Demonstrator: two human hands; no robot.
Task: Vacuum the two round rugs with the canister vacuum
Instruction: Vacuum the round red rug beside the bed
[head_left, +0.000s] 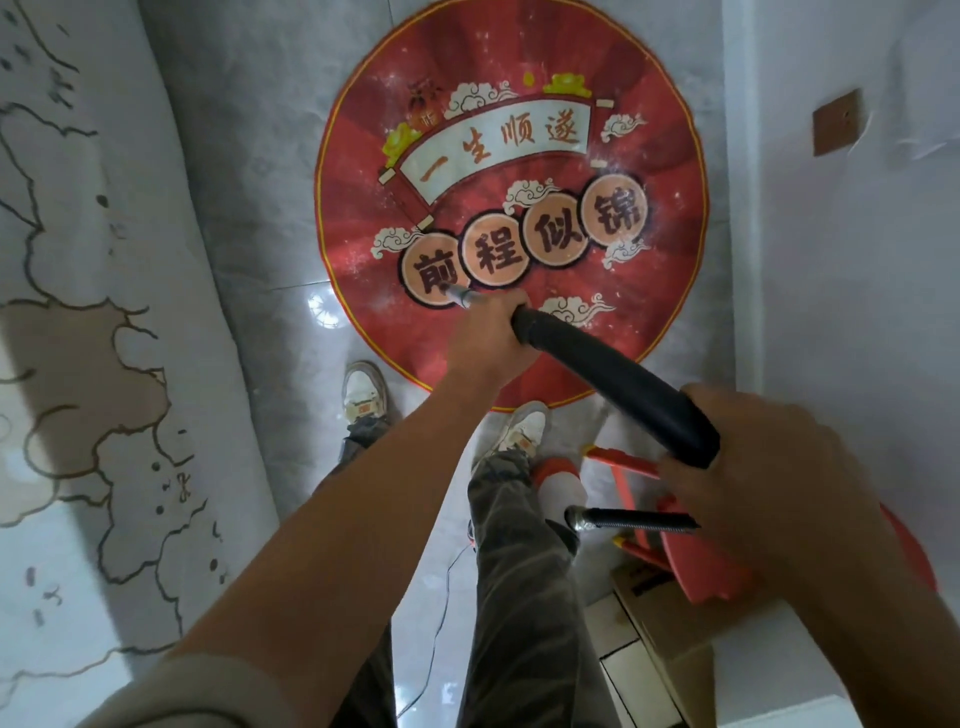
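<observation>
The red rug (667, 291), 1 of the 2 round rugs, lies flat on the grey marble floor (249, 156) just ahead of the person, its far side close to a white wall (857, 260). White specks are scattered over its printed scroll and its 4 round character medallions. The pale rug (104, 364), with brown outlined cloud shapes, lies to the left, apart from the red one with a strip of bare floor between them. The left hand (485, 343) reaches out over the near part of the red rug, fingers wrapped tight round the place where the black hose (613, 374) meets the metal tube (462, 297). The tube points down and away towards the lowest-left medallion; its far end cannot be made out. The right hand (769, 467), nearer the camera, grips the other end of the visible hose, fingers curled round it. The left shoe (363, 392) stands on the floor beside the rug's edge, and the right shoe (522, 426) touches the near rim. At lower right sit a red plastic object (711, 566), a black ribbed rod (639, 519) with a metal end, and a cardboard box (670, 639). A thin cord (441, 623) trails on the floor between the legs.
</observation>
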